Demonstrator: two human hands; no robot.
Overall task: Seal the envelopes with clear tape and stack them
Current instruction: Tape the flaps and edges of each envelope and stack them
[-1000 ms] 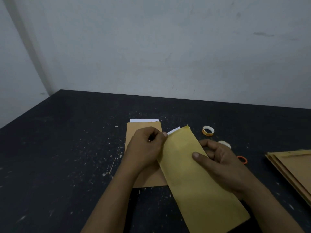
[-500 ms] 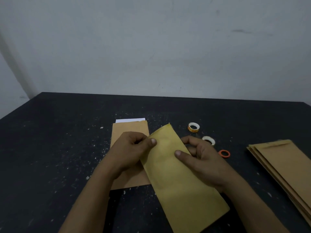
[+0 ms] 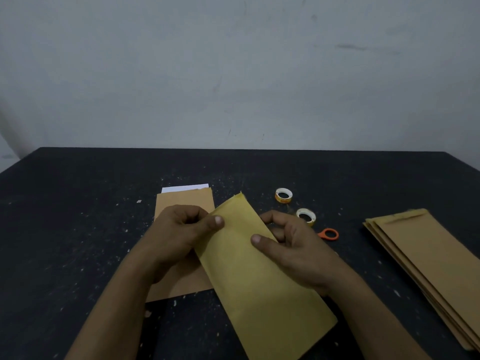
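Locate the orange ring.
Head view, right of centre: the orange ring lies on the black table just right of the right hand, beside the nearer tape roll and left of the envelope stack.

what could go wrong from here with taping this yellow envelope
1. Both the left hand and the right hand grip the yellow envelope, while the tape rolls lie apart on the table. Freeing a hand to fetch tape may let the envelope's far end slip or open.
2. The brown envelope underneath has a white sheet sticking out. It may get dragged along, or end up stacked unsealed.
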